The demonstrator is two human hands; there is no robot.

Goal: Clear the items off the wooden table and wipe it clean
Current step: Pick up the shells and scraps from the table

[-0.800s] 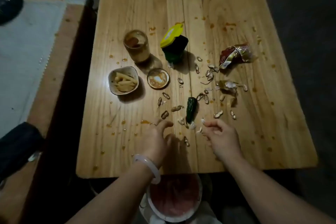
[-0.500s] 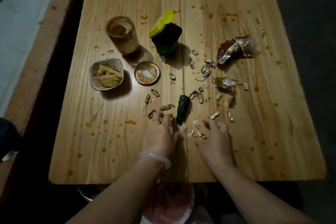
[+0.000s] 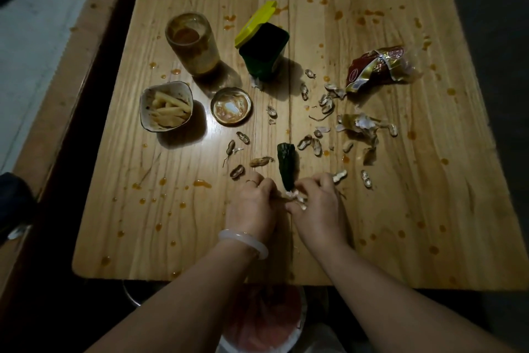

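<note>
Nearest, below the counter's near edge, a white bin (image 3: 297, 335) lined with a reddish bag sits on the dark floor between the person's forearms. Both hands meet on the wooden counter (image 3: 400, 238) just inside that edge: the left hand (image 3: 252, 206), with a pale bangle (image 3: 243, 241) at its wrist and a ring on one finger, has its fingers curled down onto the wood, and the right hand (image 3: 317, 206) pinches a small cluster of pale shell scraps (image 3: 296, 196) between the two hands. Whether the left hand actually holds any scrap cannot be told. Just beyond the fingertips lies a dark green pepper (image 3: 286, 165), with peanut shells (image 3: 312, 145) scattered around it and out to the right. Orange sauce drops (image 3: 201, 183) speckle the boards, thickest near left and far right. Farther on the left stand a small dish of pale strips (image 3: 166, 106) and a round sauce saucer (image 3: 231, 106); behind them a smeared glass jar (image 3: 193, 43) and a green tub (image 3: 263, 50) with its yellow lid tipped open. A crumpled red and gold wrapper (image 3: 378, 67) lies far right. Left of the counter, across a dark gap, lies a pale mat (image 3: 37, 37) with a brown border.
</note>
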